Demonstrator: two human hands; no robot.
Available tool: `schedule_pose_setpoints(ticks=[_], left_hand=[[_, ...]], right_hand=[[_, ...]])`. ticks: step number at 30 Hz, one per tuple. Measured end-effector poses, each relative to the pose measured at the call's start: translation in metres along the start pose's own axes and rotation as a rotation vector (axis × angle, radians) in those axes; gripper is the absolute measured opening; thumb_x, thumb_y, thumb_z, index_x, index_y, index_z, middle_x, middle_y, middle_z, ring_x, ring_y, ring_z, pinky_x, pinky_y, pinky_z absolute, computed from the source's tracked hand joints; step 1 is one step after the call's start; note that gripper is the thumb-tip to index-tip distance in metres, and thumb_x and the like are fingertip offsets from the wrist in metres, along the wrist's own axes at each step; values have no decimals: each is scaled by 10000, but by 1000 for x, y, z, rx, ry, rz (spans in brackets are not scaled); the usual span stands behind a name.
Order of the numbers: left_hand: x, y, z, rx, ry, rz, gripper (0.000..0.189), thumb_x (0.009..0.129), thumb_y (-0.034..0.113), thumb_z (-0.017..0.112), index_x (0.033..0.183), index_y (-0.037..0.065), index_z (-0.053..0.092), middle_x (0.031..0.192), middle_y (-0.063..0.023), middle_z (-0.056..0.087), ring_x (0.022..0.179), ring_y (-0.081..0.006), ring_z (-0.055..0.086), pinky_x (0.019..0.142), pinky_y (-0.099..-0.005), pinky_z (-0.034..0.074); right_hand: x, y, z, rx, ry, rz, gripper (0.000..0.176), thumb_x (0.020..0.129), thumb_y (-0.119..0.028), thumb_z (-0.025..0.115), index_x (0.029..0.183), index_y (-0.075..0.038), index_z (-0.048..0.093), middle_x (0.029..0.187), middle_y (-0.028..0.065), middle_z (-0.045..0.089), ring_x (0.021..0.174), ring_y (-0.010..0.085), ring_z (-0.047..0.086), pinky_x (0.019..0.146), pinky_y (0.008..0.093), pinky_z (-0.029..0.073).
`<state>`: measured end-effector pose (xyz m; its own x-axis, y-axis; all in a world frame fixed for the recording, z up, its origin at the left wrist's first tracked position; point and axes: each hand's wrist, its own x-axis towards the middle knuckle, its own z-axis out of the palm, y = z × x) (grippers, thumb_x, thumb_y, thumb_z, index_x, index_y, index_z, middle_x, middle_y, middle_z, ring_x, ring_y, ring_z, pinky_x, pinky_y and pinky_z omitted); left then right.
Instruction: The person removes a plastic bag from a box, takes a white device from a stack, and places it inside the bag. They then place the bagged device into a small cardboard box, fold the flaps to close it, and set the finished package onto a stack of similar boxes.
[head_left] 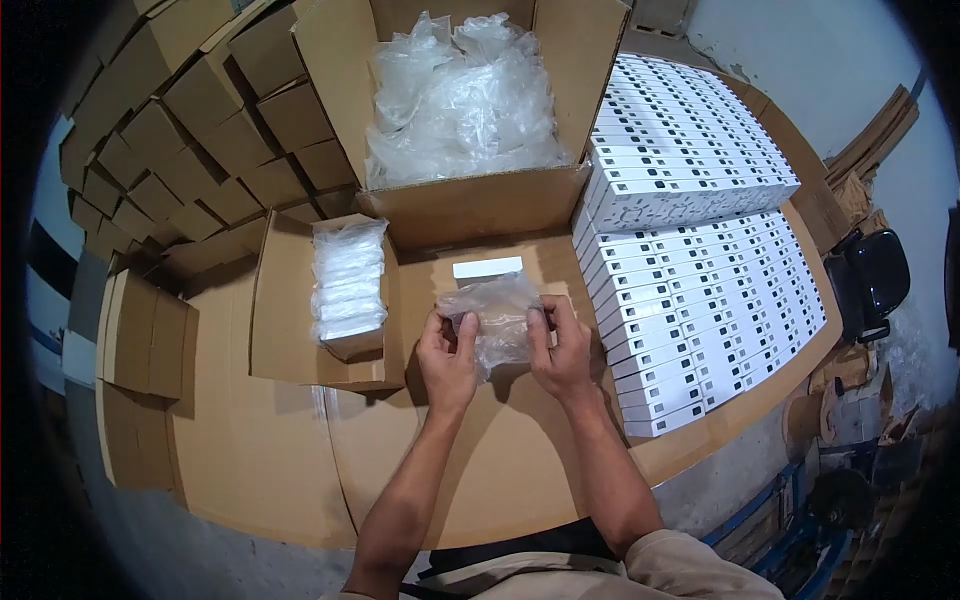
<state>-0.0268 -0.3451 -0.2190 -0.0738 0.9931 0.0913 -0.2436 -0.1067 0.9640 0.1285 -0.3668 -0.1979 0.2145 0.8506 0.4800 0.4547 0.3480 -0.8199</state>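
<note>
Left hand (447, 355) and right hand (563, 350) pinch the clear plastic bag (495, 320), probably opening it; the white box (488, 267) just behind the bag needs a wider mouth.

I see a clear, crumpled bag (497, 318) pinched at both sides between my left hand (447, 352) and right hand (562, 345), just above the worktop (500, 470).
</note>
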Motion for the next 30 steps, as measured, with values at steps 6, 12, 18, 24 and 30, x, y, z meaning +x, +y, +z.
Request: schedule_pose_setpoints(ticks=[6,12,18,24,30], left_hand=[[2,4,-4,21,-91,21,192,1087,135,545,1185,-3,636,1076,-43,682,978,-98,621,888,-259,501],[4,-6,-4,99,8,43,240,1107,193,494,1178,-11,599,1065,-84,685,982,-113,614,868,-273,498],[3,-2,3,338,97,97,248,1087,241,552,1098,-6,572,936,-83,674,868,-128,613,762,-304,513],[8,-6,-4,365,113,92,306,1080,254,579,911,0,595,790,-42,634,780,-99,589,692,-308,503],[8,3,2,370,187,188,268,1089,209,552,991,-18,653,807,-30,648,799,-95,594,723,-283,498]], right_hand=[[8,12,0,553,-144,251,295,976,-77,700,1241,23,619,1080,85,704,932,133,659,834,273,534],[10,16,-3,629,-289,459,268,964,-134,754,1174,8,668,996,22,689,879,82,620,802,253,513],[7,13,3,634,-282,477,189,952,-172,780,972,-39,646,872,-30,641,812,57,566,743,249,483],[5,7,11,893,-132,554,180,944,-156,786,965,-50,642,897,-16,646,830,65,570,744,248,470],[4,20,9,898,-120,563,155,955,-130,768,999,-42,649,914,2,664,847,75,593,784,254,488]])
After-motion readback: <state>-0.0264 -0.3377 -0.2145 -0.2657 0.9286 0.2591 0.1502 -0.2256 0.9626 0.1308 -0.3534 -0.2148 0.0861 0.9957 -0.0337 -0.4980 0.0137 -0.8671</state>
